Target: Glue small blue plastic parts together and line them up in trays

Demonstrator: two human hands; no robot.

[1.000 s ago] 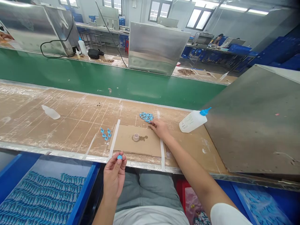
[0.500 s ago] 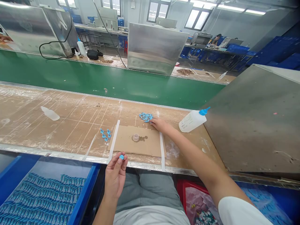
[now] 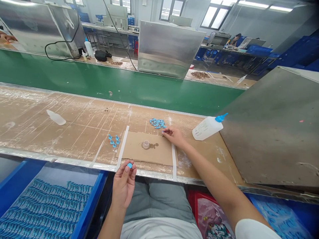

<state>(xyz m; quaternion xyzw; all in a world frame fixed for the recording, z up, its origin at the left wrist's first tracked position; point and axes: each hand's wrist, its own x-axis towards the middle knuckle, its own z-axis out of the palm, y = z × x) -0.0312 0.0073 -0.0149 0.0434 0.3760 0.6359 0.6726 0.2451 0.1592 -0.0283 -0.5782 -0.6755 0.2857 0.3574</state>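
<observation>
My left hand (image 3: 124, 182), near the front edge of the bench, pinches a small round blue piece (image 3: 129, 165) between thumb and fingertips. Over the right end of the cardboard sheet (image 3: 134, 154), my right hand (image 3: 174, 136) has its thumb and fingers closed on a tiny blue part (image 3: 163, 132), mostly hidden. Just beyond that hand lies a pile of small blue parts (image 3: 157, 123). A small clear cup (image 3: 146, 144) stands on the cardboard beside dark wet spots. To the left of the sheet sit several round blue pieces (image 3: 114, 141).
A white bottle with a blue nozzle (image 3: 208, 128) lies tilted by the metal box (image 3: 274, 132) on the right. Farther left is a small translucent bottle (image 3: 56, 118). A green belt (image 3: 112, 81) runs behind the bench. Below left, a blue tray (image 3: 99, 186) holds rows of blue pieces.
My right hand has moved off the pile of blue parts, toward me, with a tiny blue part in its fingers. My left hand still holds its round piece. The view has shifted slightly.
</observation>
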